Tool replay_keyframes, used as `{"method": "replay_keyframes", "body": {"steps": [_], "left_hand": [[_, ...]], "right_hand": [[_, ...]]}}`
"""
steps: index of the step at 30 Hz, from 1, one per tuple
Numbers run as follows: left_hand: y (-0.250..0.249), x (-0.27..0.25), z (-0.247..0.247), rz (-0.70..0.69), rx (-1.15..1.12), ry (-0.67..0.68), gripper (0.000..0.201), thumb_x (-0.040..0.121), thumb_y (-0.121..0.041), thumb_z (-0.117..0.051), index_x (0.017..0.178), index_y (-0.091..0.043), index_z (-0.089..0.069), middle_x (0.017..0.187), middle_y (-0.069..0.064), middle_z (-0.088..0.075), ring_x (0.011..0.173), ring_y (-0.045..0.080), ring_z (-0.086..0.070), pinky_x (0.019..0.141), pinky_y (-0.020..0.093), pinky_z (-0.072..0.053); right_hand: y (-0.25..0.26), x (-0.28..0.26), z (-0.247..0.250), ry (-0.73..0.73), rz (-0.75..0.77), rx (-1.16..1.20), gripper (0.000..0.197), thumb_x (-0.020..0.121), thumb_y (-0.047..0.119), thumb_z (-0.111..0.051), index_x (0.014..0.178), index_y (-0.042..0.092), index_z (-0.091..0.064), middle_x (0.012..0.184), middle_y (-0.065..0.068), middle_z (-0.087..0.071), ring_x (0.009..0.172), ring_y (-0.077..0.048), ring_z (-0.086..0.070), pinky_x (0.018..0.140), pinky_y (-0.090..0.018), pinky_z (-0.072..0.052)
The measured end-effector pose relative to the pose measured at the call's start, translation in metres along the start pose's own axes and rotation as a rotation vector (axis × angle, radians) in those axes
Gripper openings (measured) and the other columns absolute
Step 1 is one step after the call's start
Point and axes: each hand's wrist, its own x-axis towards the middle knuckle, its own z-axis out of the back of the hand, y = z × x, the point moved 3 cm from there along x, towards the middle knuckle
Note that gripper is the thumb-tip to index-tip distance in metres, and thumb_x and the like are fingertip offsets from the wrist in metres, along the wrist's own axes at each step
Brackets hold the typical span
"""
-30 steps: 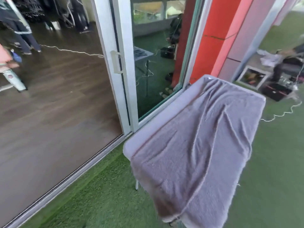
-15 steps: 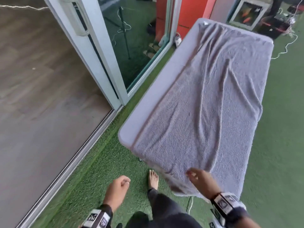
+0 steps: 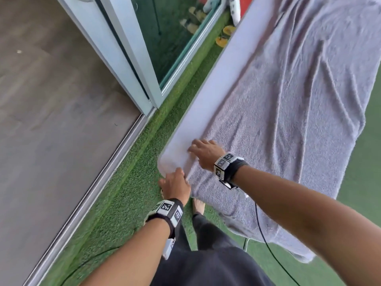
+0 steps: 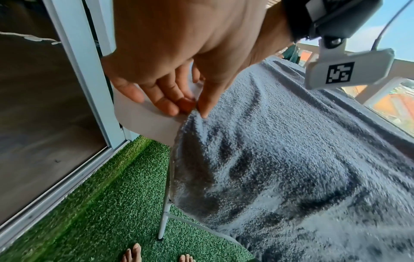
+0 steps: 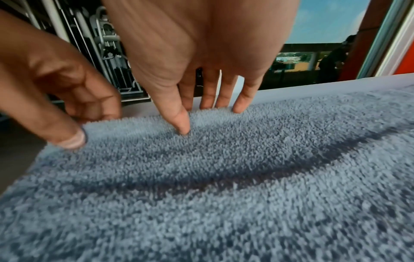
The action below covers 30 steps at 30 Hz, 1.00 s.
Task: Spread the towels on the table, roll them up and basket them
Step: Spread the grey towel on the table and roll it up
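A grey towel (image 3: 288, 120) lies spread and wrinkled along the white table (image 3: 222, 83); its near end hangs over the table's end. My left hand (image 3: 175, 182) is at the near left corner. In the left wrist view its thumb and fingers (image 4: 190, 108) pinch the towel's edge (image 4: 280, 159) there. My right hand (image 3: 204, 153) sits just beyond it on the towel's left edge. In the right wrist view its straight fingers (image 5: 201, 113) and thumb press their tips into the pile (image 5: 224, 195). No basket is in view.
A sliding glass door frame (image 3: 127, 58) and wooden floor (image 3: 51, 120) lie to the left. Artificial grass (image 3: 123, 203) surrounds the table. Sandals (image 3: 224, 36) sit by the door, a black cable (image 3: 266, 240) hangs near my legs, and a white table leg (image 4: 164, 212) stands under the corner.
The view has tilted down towards the table's near end. Both hands rose from below that end to the towel's near left edge, where the left hand took hold.
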Motion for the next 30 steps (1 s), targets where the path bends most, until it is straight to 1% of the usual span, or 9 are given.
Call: {"method": "replay_keyframes", "body": {"steps": [4, 7, 9, 12, 14, 20, 24, 27, 30], "left_hand": [[0.009, 0.005, 0.003, -0.088, -0.179, 0.032, 0.012, 0.085, -0.030, -0.065, 0.084, -0.019, -0.059, 0.084, -0.007, -0.056, 0.084, 0.015, -0.052, 0.080, 0.031, -0.031], [0.014, 0.005, 0.010, -0.160, -0.419, 0.105, 0.018, 0.083, -0.023, -0.065, 0.071, -0.018, -0.052, 0.067, -0.008, -0.046, 0.063, 0.012, -0.045, 0.058, 0.017, -0.030], [0.016, 0.005, 0.013, -0.141, -0.618, 0.200, 0.021, 0.076, -0.023, -0.061, 0.064, -0.018, -0.045, 0.060, -0.005, -0.042, 0.055, 0.012, -0.037, 0.055, 0.021, -0.030], [0.016, 0.006, 0.018, -0.049, -0.770, 0.332, 0.011, 0.071, -0.020, -0.063, 0.074, -0.015, -0.054, 0.070, 0.002, -0.053, 0.063, 0.016, -0.046, 0.063, 0.034, -0.040], [0.017, 0.005, 0.021, -0.060, -0.757, 0.369, 0.010, 0.078, -0.014, -0.066, 0.085, -0.015, -0.059, 0.079, 0.001, -0.061, 0.068, 0.015, -0.054, 0.067, 0.029, -0.044], [0.041, 0.010, 0.038, -0.111, -0.602, 0.238, 0.036, 0.090, -0.017, -0.064, 0.058, -0.020, -0.047, 0.052, -0.009, -0.038, 0.043, 0.000, -0.030, 0.042, 0.012, -0.024], [0.073, 0.024, 0.056, 0.028, -0.541, 0.080, 0.028, 0.090, -0.015, -0.063, 0.064, -0.013, -0.052, 0.061, -0.001, -0.052, 0.056, 0.012, -0.051, 0.047, 0.014, -0.039], [0.091, 0.034, 0.069, 0.100, -0.498, 0.020, 0.014, 0.090, -0.014, -0.063, 0.081, -0.005, -0.063, 0.073, 0.007, -0.062, 0.066, 0.015, -0.059, 0.052, 0.020, -0.044], [0.099, 0.041, 0.077, 0.108, -0.485, 0.022, 0.016, 0.092, -0.015, -0.061, 0.076, -0.011, -0.059, 0.074, 0.008, -0.060, 0.064, 0.017, -0.055, 0.049, 0.025, -0.045]], "right_hand": [[-0.003, 0.007, -0.003, 0.045, 0.038, -0.070, 0.026, 0.091, 0.014, -0.050, 0.113, 0.022, -0.061, 0.113, 0.002, -0.062, 0.108, -0.021, -0.057, 0.105, -0.044, -0.031], [-0.006, 0.009, 0.002, 0.047, 0.089, 0.004, 0.019, 0.091, 0.022, -0.056, 0.107, 0.017, -0.062, 0.110, -0.003, -0.060, 0.102, -0.021, -0.059, 0.110, -0.044, -0.028], [-0.006, 0.009, 0.008, 0.059, 0.128, 0.056, 0.016, 0.090, 0.023, -0.055, 0.104, 0.016, -0.058, 0.101, -0.002, -0.061, 0.089, -0.018, -0.059, 0.105, -0.042, -0.038], [-0.009, 0.010, 0.019, 0.109, 0.150, 0.073, 0.014, 0.090, 0.019, -0.056, 0.104, 0.015, -0.055, 0.095, 0.000, -0.064, 0.076, -0.014, -0.053, 0.095, -0.036, -0.044], [-0.015, 0.012, 0.025, 0.122, 0.149, 0.058, 0.016, 0.091, 0.019, -0.058, 0.106, 0.015, -0.056, 0.101, 0.002, -0.065, 0.078, -0.012, -0.052, 0.096, -0.035, -0.042], [-0.066, 0.033, 0.052, 0.220, -0.025, -0.106, 0.028, 0.087, 0.039, -0.064, 0.111, 0.025, -0.062, 0.109, 0.010, -0.067, 0.091, -0.012, -0.056, 0.106, -0.042, -0.024], [-0.103, 0.053, 0.082, 0.330, -0.147, -0.238, 0.041, 0.091, 0.045, -0.055, 0.128, 0.028, -0.055, 0.132, 0.009, -0.057, 0.126, -0.019, -0.048, 0.113, -0.058, -0.008], [-0.119, 0.068, 0.102, 0.343, -0.216, -0.291, 0.039, 0.094, 0.041, -0.048, 0.130, 0.027, -0.052, 0.136, 0.006, -0.054, 0.134, -0.022, -0.040, 0.115, -0.059, -0.002], [-0.121, 0.083, 0.118, 0.315, -0.222, -0.321, 0.039, 0.093, 0.033, -0.052, 0.131, 0.026, -0.050, 0.135, 0.006, -0.055, 0.130, -0.021, -0.045, 0.115, -0.055, -0.004]]}}
